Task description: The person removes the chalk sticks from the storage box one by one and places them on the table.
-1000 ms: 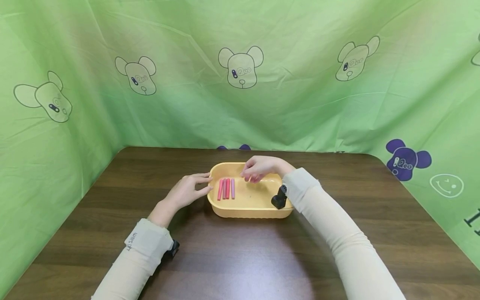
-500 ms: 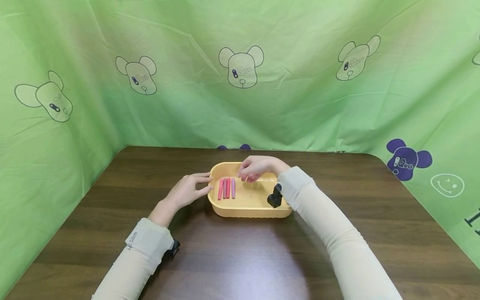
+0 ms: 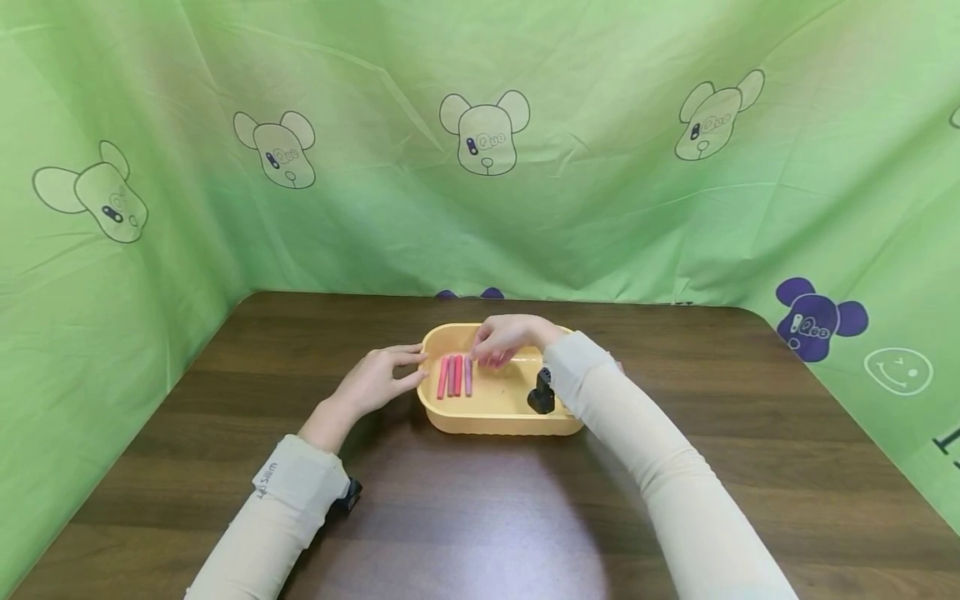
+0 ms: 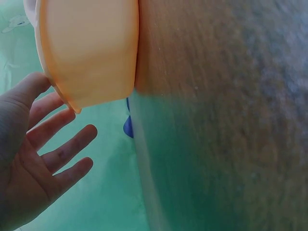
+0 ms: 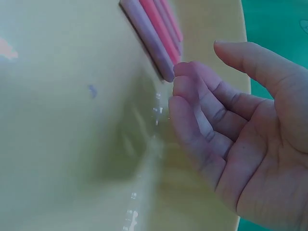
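A yellow plastic basin (image 3: 504, 425) stands on the table with several slim pink and purple sticks side by side at its left end. The purple stick (image 3: 468, 379) is the rightmost of the row. My right hand (image 3: 502, 340) is inside the basin, fingertips right at the far end of this stick. In the right wrist view the thumb stands apart from the loosely bent fingers (image 5: 183, 110), and nothing is between them. My left hand (image 3: 378, 379) touches the basin's left rim with thumb and forefinger; its other fingers (image 4: 72, 149) are spread beside the wall.
The brown wooden table (image 3: 420, 517) reaches a green printed curtain (image 3: 360, 208) at the back and sides. Black wrist cameras are strapped at both cuffs, the right one (image 3: 542, 392) over the basin. A small purplish fleck (image 5: 92, 90) lies on the basin floor.
My right hand has moved left inside the basin, from near its middle to the far end of the purple stick. My left hand has stayed at the rim.
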Available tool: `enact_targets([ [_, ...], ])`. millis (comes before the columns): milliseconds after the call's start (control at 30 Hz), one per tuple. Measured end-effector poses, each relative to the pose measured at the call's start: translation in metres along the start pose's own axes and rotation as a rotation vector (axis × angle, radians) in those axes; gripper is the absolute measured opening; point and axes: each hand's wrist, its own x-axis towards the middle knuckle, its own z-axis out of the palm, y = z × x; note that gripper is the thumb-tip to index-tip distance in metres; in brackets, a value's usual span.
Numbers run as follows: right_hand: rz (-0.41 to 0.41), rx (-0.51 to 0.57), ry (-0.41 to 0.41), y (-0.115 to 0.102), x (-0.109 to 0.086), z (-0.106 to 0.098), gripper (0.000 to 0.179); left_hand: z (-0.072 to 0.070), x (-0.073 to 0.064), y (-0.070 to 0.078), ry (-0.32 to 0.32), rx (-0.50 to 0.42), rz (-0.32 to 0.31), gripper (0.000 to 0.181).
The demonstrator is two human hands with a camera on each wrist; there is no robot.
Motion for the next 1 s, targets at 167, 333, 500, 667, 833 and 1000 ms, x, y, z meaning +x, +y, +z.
enact_targets([
  [167, 0.018, 0.0, -0.024, 0.0, 0.004, 0.005, 0.02, 0.0, 0.001, 0.0, -0.001, -0.003, -0.004, 0.039],
  [333, 0.055, 0.028, -0.033, 0.003, 0.01, 0.009, 0.015, 0.001, 0.0, -0.001, 0.001, -0.006, -0.001, 0.038],
  [500, 0.071, 0.026, -0.038, 0.007, 0.014, 0.012, 0.017, 0.001, 0.001, -0.001, 0.006, -0.008, 0.007, 0.038],
  [667, 0.087, 0.026, -0.024, 0.006, 0.016, 0.015, 0.019, 0.001, 0.001, 0.0, 0.009, -0.014, 0.006, 0.038],
  [833, 0.115, 0.01, -0.011, 0.002, 0.017, 0.018, 0.021, 0.001, 0.001, -0.001, 0.008, -0.011, 0.004, 0.038],
  [1000, 0.132, -0.001, 0.004, 0.0, 0.018, 0.02, 0.024, 0.001, 0.001, -0.001, 0.005, -0.015, 0.002, 0.038],
])
